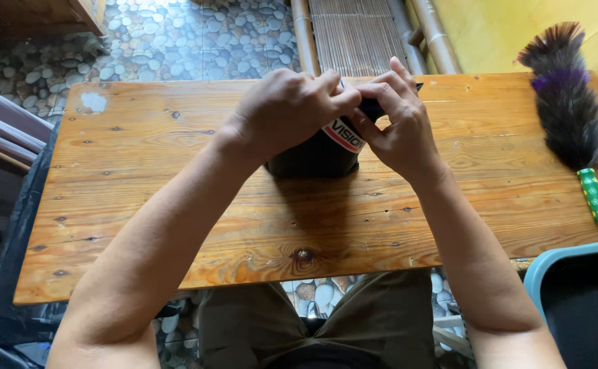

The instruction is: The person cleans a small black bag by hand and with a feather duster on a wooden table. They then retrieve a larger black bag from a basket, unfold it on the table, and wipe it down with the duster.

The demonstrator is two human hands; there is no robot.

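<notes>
A black object [312, 158] with a white and red label stands on the wooden table [176, 198], near the middle of its far half. My left hand [285, 109] lies over its top, thumb and forefinger pinched at its upper edge. My right hand [398, 126] grips the same upper edge from the right, fingers curled round a black part. Most of the object is hidden under my hands, so I cannot tell its exact kind.
A feather duster [568, 109] with dark plumes and a green patterned handle lies at the table's right end. A blue-rimmed black bin [579, 301] stands at lower right. Black plastic sheeting [12, 307] hangs at left. The floor is pebbled, and a bamboo bench [360, 34] stands beyond the table.
</notes>
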